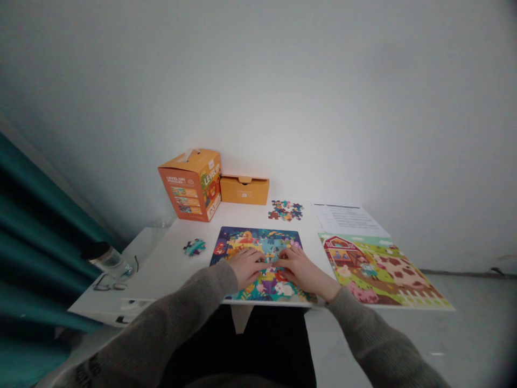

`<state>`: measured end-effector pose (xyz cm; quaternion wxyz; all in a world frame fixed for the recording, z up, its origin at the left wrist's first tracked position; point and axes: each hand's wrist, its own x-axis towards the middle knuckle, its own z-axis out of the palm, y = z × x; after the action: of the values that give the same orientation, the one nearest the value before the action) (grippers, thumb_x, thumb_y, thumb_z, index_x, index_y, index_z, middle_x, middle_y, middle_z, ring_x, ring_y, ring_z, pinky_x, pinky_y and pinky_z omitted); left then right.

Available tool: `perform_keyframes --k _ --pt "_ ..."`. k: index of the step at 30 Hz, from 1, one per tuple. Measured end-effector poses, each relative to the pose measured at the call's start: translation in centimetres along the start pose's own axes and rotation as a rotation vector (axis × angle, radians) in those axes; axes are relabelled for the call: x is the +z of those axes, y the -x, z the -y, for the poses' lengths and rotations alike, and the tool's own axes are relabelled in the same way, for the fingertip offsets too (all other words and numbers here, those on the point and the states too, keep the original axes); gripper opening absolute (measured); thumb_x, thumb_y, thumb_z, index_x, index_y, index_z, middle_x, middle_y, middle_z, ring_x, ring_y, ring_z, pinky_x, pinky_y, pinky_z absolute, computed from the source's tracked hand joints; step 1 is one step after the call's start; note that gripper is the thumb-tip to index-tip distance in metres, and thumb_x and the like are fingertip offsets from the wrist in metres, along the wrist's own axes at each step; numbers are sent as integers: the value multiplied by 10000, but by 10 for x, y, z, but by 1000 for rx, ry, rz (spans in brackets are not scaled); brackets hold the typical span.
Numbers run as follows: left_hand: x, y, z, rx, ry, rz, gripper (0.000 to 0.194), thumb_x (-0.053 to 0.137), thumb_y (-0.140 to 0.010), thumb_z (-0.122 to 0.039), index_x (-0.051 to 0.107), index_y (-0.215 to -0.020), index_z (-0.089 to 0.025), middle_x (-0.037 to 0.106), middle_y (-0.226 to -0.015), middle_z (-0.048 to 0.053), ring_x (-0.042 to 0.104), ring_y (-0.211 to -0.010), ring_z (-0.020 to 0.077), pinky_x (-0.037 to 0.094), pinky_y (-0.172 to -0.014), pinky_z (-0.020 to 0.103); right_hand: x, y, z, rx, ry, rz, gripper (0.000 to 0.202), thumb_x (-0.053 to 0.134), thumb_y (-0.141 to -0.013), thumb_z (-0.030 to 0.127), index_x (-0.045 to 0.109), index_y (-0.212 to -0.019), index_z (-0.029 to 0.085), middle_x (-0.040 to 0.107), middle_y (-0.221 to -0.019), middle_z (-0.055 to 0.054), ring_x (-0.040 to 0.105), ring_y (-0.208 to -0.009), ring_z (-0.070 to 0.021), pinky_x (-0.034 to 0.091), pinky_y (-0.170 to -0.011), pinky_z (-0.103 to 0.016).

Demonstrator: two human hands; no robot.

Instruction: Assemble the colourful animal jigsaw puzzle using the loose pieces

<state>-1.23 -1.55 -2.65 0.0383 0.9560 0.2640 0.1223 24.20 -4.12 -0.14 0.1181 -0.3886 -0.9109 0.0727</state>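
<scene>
A colourful jigsaw puzzle [258, 234] of animals and plants lies in front of me at the table's front edge. My left hand [247, 265] rests on the middle of it, fingers stretched out towards the right. From the other side my right hand [297, 267] reaches over the puzzle, its fingers spread and pointing left. The fingertips of both hands come close together on the pieces. Whether a loose piece lies under them I cannot make out. Left of the puzzle is a small cluster of joined teal pieces [195, 247].
Loose puzzle pieces [286, 210] lie behind the puzzle. An orange puzzle box [189, 186] and an orange carton [244, 191] stand at the back. A farm picture [375, 269] and a printed sheet [347, 218] lie right. Glasses [109, 283] and a jar [112, 261] are left.
</scene>
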Motion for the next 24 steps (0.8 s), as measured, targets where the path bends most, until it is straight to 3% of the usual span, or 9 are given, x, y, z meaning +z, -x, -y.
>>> perform_keyframes --k 4,8,16,24 --pt "5 -2 8 -56 16 -49 349 633 -858 -206 655 -1195 -294 542 -1224 85 493 -1138 281 416 -986 451 -2 3 0 -6 -13 18 374 597 -908 130 680 -1227 307 569 -1132 -84 510 -1108 -248 412 -989 -425" --pt "8 -7 12 -79 18 -14 341 671 -834 -223 655 -1168 -292 555 -1150 79 503 -1089 279 417 -941 448 0 5 -2 0 -11 16 410 583 -909 112 667 -1248 326 557 -1111 -82 515 -1087 -243 426 -958 -408" --pt "-2 -5 18 -117 23 3 426 696 -804 -309 595 -1213 -247 585 -1146 72 489 -1136 300 347 -1014 494 3 3 0 17 -4 -11 377 551 -906 105 571 -1270 202 565 -1146 -105 496 -1126 -255 422 -1011 -433" --pt "-2 -10 18 -115 4 12 382 702 -760 -308 599 -1123 -243 602 -1090 60 498 -1114 298 336 -1003 476 5 1 -6 27 24 -2 481 590 -828 84 533 -1291 199 571 -1150 -111 500 -1139 -264 416 -1024 -440"
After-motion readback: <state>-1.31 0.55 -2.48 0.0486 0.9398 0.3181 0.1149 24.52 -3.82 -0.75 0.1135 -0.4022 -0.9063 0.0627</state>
